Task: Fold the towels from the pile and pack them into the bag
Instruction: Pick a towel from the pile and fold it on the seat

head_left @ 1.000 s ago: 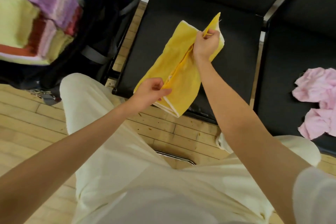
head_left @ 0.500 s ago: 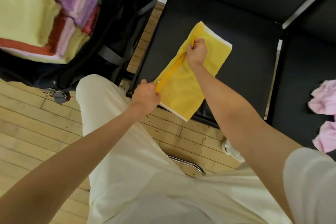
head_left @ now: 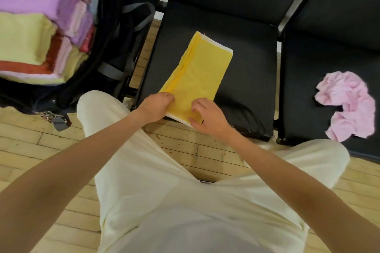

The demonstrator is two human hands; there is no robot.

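Single head-worn view, looking steeply down, close over hands (head_left: 183,109)

1 yellow towel (head_left: 197,72), folded long, at center on the middle seat. 1 pink towel (head_left: 349,104), crumpled, at 3 o'clock on the right seat. 2 black seats: middle seat (head_left: 246,51), right seat (head_left: 308,88). 1 black bag (head_left: 115,51) at 10 o'clock, w/ approx. 8 folded towels (head_left: 30,33) stacked inside; exact no. unclear. 2 hands: left hand (head_left: 156,106), right hand (head_left: 209,115).
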